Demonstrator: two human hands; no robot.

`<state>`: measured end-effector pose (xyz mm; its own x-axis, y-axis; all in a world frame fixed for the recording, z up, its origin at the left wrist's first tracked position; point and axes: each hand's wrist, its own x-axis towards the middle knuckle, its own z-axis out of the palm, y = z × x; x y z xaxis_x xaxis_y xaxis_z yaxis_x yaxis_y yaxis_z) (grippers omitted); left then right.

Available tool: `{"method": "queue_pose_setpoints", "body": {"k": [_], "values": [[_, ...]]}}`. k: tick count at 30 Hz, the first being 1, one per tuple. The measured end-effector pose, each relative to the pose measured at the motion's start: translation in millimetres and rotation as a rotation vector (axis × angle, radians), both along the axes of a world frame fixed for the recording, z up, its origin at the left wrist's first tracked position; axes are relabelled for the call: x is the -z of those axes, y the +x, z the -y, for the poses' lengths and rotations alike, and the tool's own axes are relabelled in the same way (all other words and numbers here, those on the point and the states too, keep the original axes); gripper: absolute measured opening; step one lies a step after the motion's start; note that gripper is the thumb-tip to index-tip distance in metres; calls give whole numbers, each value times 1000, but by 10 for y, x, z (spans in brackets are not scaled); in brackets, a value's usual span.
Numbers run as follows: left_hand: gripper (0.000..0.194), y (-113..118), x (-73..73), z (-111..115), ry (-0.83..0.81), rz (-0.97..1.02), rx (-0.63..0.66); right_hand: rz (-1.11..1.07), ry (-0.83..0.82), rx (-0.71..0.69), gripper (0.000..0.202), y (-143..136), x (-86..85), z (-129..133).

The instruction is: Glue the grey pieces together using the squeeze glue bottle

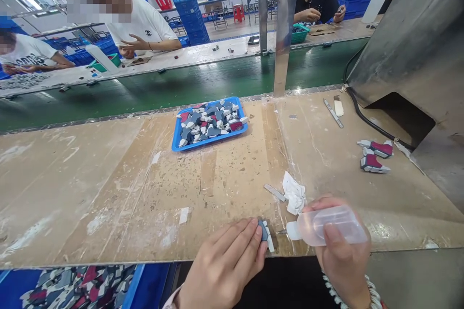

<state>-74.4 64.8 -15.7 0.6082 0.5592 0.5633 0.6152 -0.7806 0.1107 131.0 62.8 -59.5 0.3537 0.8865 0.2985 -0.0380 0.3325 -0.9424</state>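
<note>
While the left hand (226,263) lies at the near edge of the table (108,188), its fingers are pressed together and pinch a small blue and white piece (266,233) down on the wood. Just beside it, the right hand (342,256) is wrapped around a clear plastic bottle (328,226), with the thumb on top and the other fingers curled under it. The bottle lies on its side, and its white tip points at the small piece, very close to it. A crumpled white cloth (294,193) sits just behind the bottle, next to a flat metal strip (274,192). Low down on the left is a bin of red, grey and white pieces (78,286). Farther back on the right lie two red and white pieces (375,155). In the middle of the table sits a blue tray (209,124) full of the same kind of pieces. Behind the table runs a green belt (181,88), and other people sit on its far side.
</note>
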Motion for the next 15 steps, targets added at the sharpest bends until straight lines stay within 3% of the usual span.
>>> {"method": "queue_pose_setpoints", "body": {"k": [7, 15], "values": [[10, -11, 110, -35, -124, 218, -43, 45, 63, -53, 21, -2, -71, -27], [11, 16, 139, 4, -154, 280, -78, 187, 153, -63, 20, -16, -160, -55]]}}
